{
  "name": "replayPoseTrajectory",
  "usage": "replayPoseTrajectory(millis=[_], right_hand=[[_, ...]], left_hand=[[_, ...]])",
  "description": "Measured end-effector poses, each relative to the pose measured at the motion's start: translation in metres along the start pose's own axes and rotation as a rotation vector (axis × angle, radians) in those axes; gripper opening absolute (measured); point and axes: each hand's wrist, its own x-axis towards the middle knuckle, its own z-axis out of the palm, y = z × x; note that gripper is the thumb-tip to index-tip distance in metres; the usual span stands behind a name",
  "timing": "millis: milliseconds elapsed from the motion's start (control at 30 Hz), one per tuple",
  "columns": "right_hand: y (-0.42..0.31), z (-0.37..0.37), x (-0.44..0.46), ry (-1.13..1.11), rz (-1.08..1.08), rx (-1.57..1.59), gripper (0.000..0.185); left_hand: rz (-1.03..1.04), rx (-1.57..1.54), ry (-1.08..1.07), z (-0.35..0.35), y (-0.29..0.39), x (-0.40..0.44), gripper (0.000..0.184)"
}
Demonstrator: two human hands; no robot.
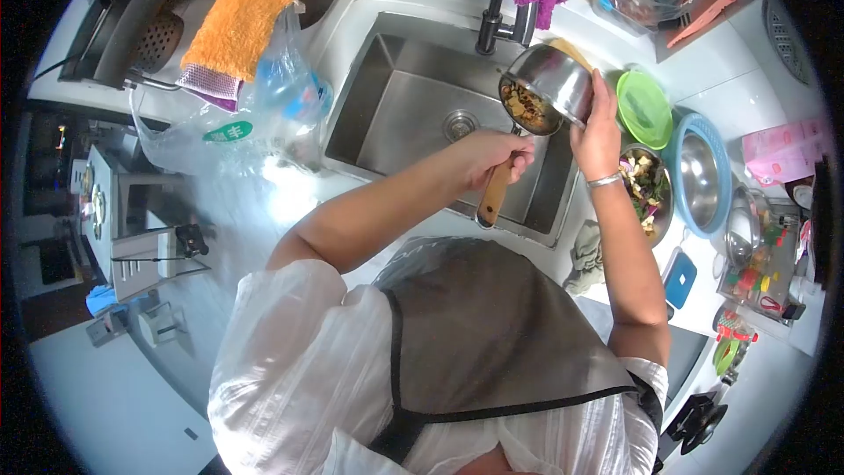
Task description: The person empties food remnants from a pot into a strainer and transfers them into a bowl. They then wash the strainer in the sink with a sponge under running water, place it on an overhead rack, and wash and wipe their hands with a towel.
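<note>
My left hand (501,158) is closed around the wooden handle (495,193) of a metal utensil. The utensil's far end meets brownish food pieces (526,109) at the mouth of a steel bowl (556,79). Against the bowl's right side rests my right hand (598,119), fingers stretched along the metal and a bracelet at the wrist. The bowl is tilted toward the left, above the right part of the sink (396,110). Whether the food lies in the bowl or in the utensil's head is hard to tell.
A black faucet (492,22) stands behind the sink. At right are a green basket (644,108), a bowl of chopped food (646,189), a blue-rimmed basin (701,174) and a grey cloth (585,259). Plastic bags (286,97) and an orange towel (251,13) sit at left.
</note>
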Motion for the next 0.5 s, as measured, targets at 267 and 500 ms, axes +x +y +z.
replayPoseTrajectory(millis=[267,500], right_hand=[[0.006,0.001,-0.002,0.090,0.003,0.070,0.084],[0.011,0.001,0.001,0.157,-0.041,0.077,0.079]], left_hand=[[0.035,0.055,-0.007,0.010,0.005,-0.010,0.023],[0.037,0.066,-0.015,0.011,0.007,-0.006,0.025]])
